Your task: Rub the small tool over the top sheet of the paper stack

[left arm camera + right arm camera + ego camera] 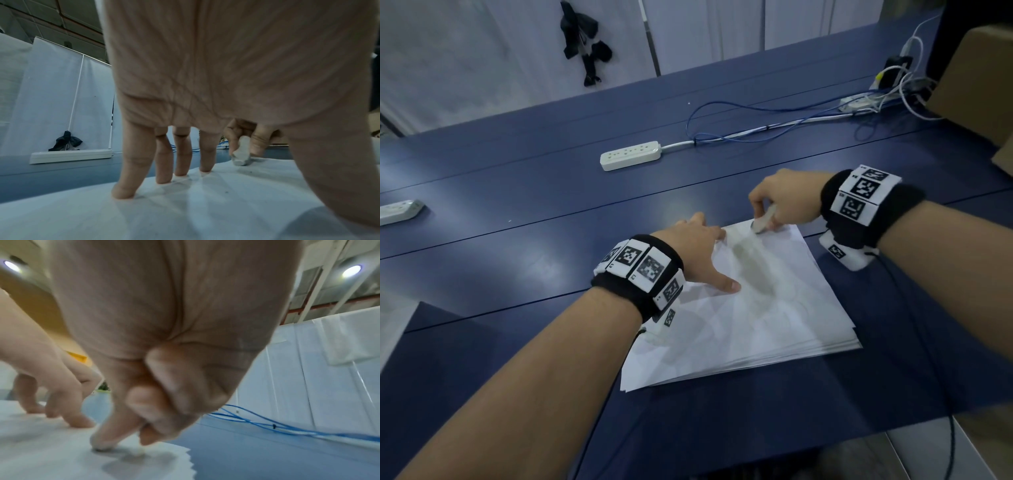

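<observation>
My right hand (786,197) pinched a small white eraser (762,222) between thumb and fingers (107,434), the rest curled in. Its grey, dirty tip was down on the far edge of the top sheet of the paper stack (774,308), near the far right corner. My left hand (698,250) was spread on the same sheet, fingers (131,170) straight, tips pressing the paper flat, thumb out toward me (holding nothing). The eraser tip sat just beside my left index finger, not touching it. The stack lay on the blue worktop (517,192), skewed to its edge, lower sheets fanned out at the near side. Behind it were a white power strip (630,155) and blue cables (756,120), well apart from the paper.
</observation>
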{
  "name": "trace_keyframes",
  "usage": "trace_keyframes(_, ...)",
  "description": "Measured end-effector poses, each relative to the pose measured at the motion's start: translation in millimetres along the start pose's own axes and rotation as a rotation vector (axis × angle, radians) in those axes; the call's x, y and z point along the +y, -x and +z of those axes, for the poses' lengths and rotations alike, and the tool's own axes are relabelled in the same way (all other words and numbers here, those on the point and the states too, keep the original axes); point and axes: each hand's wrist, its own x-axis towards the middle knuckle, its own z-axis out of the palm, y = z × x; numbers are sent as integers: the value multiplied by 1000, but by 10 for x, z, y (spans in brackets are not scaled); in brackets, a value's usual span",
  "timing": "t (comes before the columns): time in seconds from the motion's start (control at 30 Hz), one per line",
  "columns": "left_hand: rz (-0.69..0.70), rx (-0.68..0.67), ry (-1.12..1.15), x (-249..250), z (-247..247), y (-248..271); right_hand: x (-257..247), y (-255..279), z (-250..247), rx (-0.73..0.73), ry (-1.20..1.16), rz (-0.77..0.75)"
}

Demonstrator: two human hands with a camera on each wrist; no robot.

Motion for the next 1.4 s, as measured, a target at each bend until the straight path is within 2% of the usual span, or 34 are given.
trace_keyframes(0.07, 0, 6, 0, 0, 7, 5, 9, 60, 16, -1, 17, -41)
trace_keyframes(0.17, 1, 6, 0, -3, 10, 13, -44, 239, 48, -236, 20, -71)
trace_keyframes(0.23, 2, 7, 5, -3, 7, 27, -73, 307, 49, -279, 14, -43)
trace_keyframes(0.4, 17, 43, 23, -12, 58, 116, -74, 378, 54, -214, -7, -55)
trace_keyframes(0.53, 45, 42, 47, -45, 50, 237, 27, 540, 98, 4, -105, -38)
trace_keyframes(0.67, 124, 81, 53, -82, 40, 464, -29, 781, 210, 65, -124, -30)
trace_keyframes(0.9, 149, 42, 24, -55, 282, 631, -507, 1022, 433, -55, -121, -140)
trace_keyframes(1.17, 126, 26, 20, -36, 270, 589, -643, 753, 455, -5, 12, -145)
trace_keyframes(1.3, 137, 45, 14, -50, 282, 554, -671, 886, 475, -200, 43, -267)
trace_keyframes(1.4, 132, 46, 24, -41, 281, 543, -707, 826, 423, -191, 68, -242)
